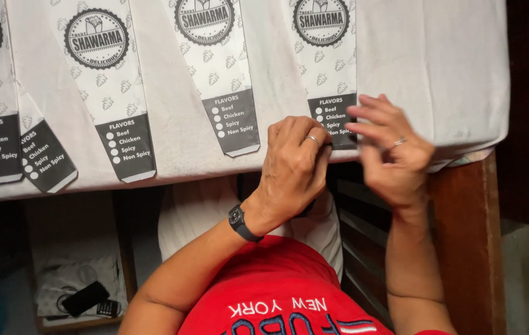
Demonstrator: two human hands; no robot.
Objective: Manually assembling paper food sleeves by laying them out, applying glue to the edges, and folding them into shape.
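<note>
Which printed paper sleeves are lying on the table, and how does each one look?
Paper sleeves: a row on the white table cover, long tapered strips, white with round dark emblem, dark pointed ends.
Rightmost sleeve: its dark end under the left hand and right hand.

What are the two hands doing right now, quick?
Left hand: fingers curled, pressing on the rightmost paper sleeve; grip unclear.
Right hand: open, blurred, holding nothing, fingertips at that sleeve's edge.

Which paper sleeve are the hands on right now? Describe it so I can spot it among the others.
On the white-covered table, a row of long printed paper sleeves lies side by side. The one in hand is the rightmost sleeve, its dark end at the table's near edge. Unlike its neighbours, that end is partly covered by the left hand and right hand.
</note>
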